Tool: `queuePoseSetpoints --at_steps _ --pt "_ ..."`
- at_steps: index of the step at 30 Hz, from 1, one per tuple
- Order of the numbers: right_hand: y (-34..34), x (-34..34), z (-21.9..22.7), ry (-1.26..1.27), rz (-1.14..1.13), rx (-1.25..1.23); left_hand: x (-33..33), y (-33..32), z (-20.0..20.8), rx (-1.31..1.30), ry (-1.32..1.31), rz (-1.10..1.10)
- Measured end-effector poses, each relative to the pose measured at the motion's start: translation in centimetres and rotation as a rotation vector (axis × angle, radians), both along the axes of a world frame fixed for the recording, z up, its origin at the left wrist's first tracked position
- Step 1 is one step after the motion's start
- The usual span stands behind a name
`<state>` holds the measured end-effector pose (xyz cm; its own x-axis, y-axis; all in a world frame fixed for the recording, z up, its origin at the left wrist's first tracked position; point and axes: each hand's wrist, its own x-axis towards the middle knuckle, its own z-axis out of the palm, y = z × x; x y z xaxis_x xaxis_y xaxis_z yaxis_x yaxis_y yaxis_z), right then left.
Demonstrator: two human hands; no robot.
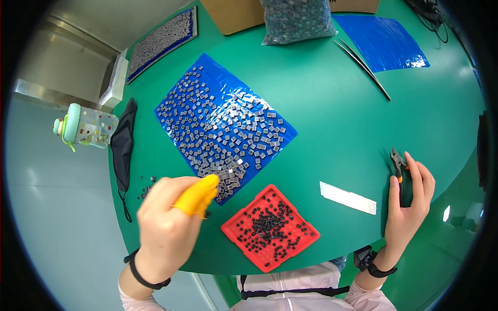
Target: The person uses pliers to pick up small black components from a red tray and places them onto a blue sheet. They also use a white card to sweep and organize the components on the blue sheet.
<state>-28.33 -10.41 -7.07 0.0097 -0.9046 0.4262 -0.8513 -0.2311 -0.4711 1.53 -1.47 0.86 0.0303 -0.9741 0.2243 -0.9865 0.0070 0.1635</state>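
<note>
My left hand (168, 225), with yellow finger covers (198, 196) on its fingertips, is closed over the lower left edge of a blue sheet (210, 70). Whatever it may pinch is hidden. Many small grey square pieces (223, 132) lie scattered over that sheet, packed closest near my fingertips. At the right, my right hand (410, 207) grips a pair of cutting pliers (398, 160) with black and orange handles, jaws pointing away from me. Between the hands sits a red tray (268, 193), tilted like a diamond, holding many tiny black parts (270, 225).
A white strip (347, 198) lies beside the pliers. Farther back are tweezers (363, 69), another blue sheet (384, 44), a bag of grey pieces (298, 20) and a filled panel (163, 41). A black mask (122, 140) and a bottle (93, 126) are at the left.
</note>
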Motion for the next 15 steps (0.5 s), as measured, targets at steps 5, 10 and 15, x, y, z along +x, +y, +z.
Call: queuePoseSetpoints --at_steps 5,10,15 --pt "0.1 -0.3 0.1 0.025 -0.01 -0.003 1.4 3.1 0.9 0.088 0.105 0.208" --pt "0.1 -0.5 -0.2 0.023 0.011 -0.002 2.6 3.9 -0.5 0.215 0.222 0.281" --pt "0.3 -0.5 -0.1 0.024 0.023 -0.015 2.8 4.0 -0.7 0.246 0.3 0.244"
